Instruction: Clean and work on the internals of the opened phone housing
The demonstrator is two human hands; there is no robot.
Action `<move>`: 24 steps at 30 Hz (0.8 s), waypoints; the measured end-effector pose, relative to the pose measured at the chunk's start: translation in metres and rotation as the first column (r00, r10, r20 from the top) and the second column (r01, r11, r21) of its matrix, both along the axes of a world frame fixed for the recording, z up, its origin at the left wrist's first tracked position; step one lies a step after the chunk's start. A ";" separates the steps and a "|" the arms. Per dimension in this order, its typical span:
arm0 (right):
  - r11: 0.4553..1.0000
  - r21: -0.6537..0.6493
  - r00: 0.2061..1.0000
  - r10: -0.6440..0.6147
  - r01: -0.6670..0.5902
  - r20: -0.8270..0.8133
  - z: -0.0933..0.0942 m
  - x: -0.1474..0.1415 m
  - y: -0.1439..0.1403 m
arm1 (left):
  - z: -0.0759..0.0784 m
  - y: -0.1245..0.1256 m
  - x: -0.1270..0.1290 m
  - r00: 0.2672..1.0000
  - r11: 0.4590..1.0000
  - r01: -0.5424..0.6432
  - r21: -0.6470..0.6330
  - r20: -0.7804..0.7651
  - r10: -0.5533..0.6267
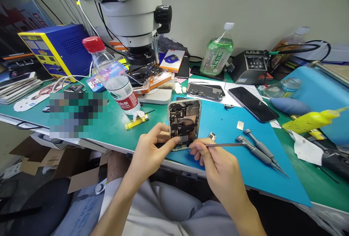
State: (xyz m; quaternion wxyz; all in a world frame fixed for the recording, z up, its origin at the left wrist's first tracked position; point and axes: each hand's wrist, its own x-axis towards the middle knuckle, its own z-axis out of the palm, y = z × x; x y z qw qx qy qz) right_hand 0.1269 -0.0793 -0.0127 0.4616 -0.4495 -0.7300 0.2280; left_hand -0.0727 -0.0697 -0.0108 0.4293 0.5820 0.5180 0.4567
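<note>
My left hand (149, 152) grips an opened smartphone (188, 123) by its lower left side, thumb on the bottom corner. The phone stands upright with its internal parts facing me. Closed around a slim metal pry tool (226, 144) is my right hand (215, 159). The tool's tip lies near the phone's lower right corner; my fingers partly hide it, so contact cannot be made out. Behind my right hand a small phone component (212, 136) rests on the blue mat (226, 116). Two grey screwdrivers (257, 150) lie to its right.
A microscope (128, 18) rises at the back left, with a red-capped water bottle (117, 83) before it. A detached screen (204, 91), a dark phone (253, 103), a green bottle (217, 54), a yellow squeeze bottle (308, 123) and a lighter (137, 122) stand or lie around.
</note>
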 end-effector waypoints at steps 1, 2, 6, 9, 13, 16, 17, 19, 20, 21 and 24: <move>0.999 -0.039 1.000 -0.006 0.005 -0.029 0.002 0.001 0.000 | 0.000 0.000 0.000 1.000 1.000 -0.006 -0.001 -0.011 0.006; 0.996 -0.092 0.997 -0.015 0.008 -0.078 0.004 0.002 0.000 | 0.000 0.001 0.000 1.000 1.000 -0.015 -0.004 -0.023 0.015; 0.936 -0.350 0.930 -0.108 -0.024 -0.352 0.010 0.007 0.000 | 0.000 0.002 0.001 0.997 0.999 -0.048 -0.004 -0.068 0.048; 0.910 -0.413 0.892 -0.151 -0.044 -0.426 0.011 0.008 0.000 | 0.000 0.003 0.001 0.995 0.999 -0.045 0.005 -0.090 0.045; 0.918 -0.394 0.872 -0.169 -0.031 -0.460 0.008 0.009 -0.002 | -0.002 0.004 0.002 0.995 0.999 -0.046 -0.001 -0.088 0.045; 0.934 -0.354 0.836 -0.153 -0.052 -0.526 0.006 0.012 -0.007 | -0.004 0.006 0.002 0.996 0.999 -0.048 -0.014 -0.073 0.047; 0.941 -0.331 0.819 -0.136 -0.070 -0.558 0.006 0.013 -0.009 | -0.005 0.006 0.002 0.997 0.999 -0.052 -0.015 -0.063 0.051; 0.957 -0.268 0.775 -0.087 -0.109 -0.626 0.006 0.017 -0.011 | -0.004 0.006 0.002 0.998 0.998 -0.057 -0.012 -0.034 0.057; 0.964 -0.236 0.749 -0.063 -0.126 -0.660 0.007 0.018 -0.011 | -0.002 0.006 0.002 0.998 0.998 -0.064 -0.007 -0.018 0.064; 0.969 -0.204 0.720 -0.042 -0.139 -0.692 0.008 0.019 -0.011 | 0.000 0.004 0.002 0.997 0.997 -0.074 0.000 -0.007 0.074; 0.977 -0.144 0.659 -0.005 -0.157 -0.752 0.012 0.022 -0.011 | 0.007 -0.003 0.003 0.992 0.992 -0.126 0.029 -0.022 0.127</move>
